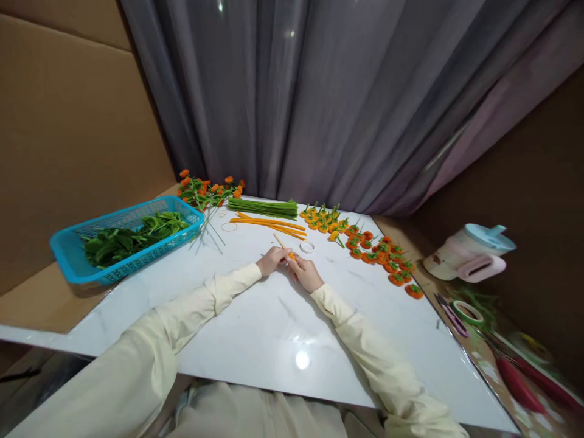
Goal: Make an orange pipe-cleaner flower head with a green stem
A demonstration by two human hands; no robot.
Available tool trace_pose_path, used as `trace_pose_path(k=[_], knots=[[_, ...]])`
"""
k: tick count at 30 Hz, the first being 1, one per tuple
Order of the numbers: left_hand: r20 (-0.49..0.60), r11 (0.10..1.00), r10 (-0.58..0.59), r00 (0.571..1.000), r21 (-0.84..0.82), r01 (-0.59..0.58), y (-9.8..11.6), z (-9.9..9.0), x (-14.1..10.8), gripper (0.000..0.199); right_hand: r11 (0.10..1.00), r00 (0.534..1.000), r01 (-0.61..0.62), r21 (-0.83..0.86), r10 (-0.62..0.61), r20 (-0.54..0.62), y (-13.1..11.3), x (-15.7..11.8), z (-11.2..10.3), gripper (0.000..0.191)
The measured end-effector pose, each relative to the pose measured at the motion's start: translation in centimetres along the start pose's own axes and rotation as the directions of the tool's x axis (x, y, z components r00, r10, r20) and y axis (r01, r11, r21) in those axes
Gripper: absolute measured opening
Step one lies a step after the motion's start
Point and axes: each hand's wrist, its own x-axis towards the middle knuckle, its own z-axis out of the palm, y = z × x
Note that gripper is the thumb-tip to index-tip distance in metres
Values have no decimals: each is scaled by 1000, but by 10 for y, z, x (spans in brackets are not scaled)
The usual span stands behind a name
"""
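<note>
My left hand is closed around a thin wooden stick, whose upper end points up and away to the left. Against it, my right hand pinches a small piece of orange pipe cleaner, apparently coiled at the stick's lower end; the fingers partly hide it. Just beyond the hands lie loose orange-yellow pipe cleaners and a white roll of tape. Behind those is a bundle of green pipe cleaners.
At left stands a blue basket of green leaves, with finished orange flowers behind. Yellow flower heads and orange ones line the right. Further right are a cup, green tape and red-handled pliers.
</note>
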Motion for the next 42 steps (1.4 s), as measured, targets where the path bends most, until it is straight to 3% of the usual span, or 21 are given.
trace_pose_path(k=[6,11,13,17,25,35,42], knots=[[100,996,63,993,53,-69,19,-12,-12,46,999,998,34,-9,-34,-46,-19,-12,-5,33],[113,979,182,977,72,-191,39,-8,-21,41,997,999,-7,77,11,-46,-28,-23,1,35],[67,987,150,986,48,-153,43,-2,-18,45,991,998,-38,132,45,-49,-27,-24,5,39],[2,1000,-22,1000,-2,22,41,9,-5,53,962,992,-110,248,124,-39,-21,-22,13,49],[-17,992,-128,992,-6,128,22,20,3,62,903,974,-189,385,222,-43,-16,-20,19,59],[-17,991,-136,991,14,136,19,22,-4,67,926,979,-126,355,174,-106,-18,-22,20,53],[54,994,-106,993,-13,107,20,17,-7,63,972,978,-87,217,124,-166,-17,-23,18,45]])
